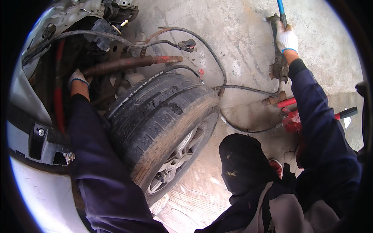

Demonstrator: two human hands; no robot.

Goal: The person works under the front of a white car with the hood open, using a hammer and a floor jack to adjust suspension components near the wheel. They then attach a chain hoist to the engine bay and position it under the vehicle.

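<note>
My left hand [79, 79], in a white glove, is closed at the inner end of a rusty hydraulic ram [130, 63], inside the vehicle's opened front corner; its fingers are partly hidden. The ram lies roughly level, its worn red tip pointing right, beyond the tyre [171, 112]. Far out at the upper right, my gloved right hand [287, 38] grips a bar with a blue end [281, 8]. Just beneath that hand, a long dark metal bracket [278, 64] lies along the concrete floor; whether the hand touches it too is hard to see.
Black hoses [211, 50] loop over the floor and the tyre. Beside my right forearm sits a red hand pump [292, 119] with a black-gripped lever [348, 112]. A corrugated wiring harness [116, 37] crosses the engine bay. A silver body panel [33, 91] edges the left.
</note>
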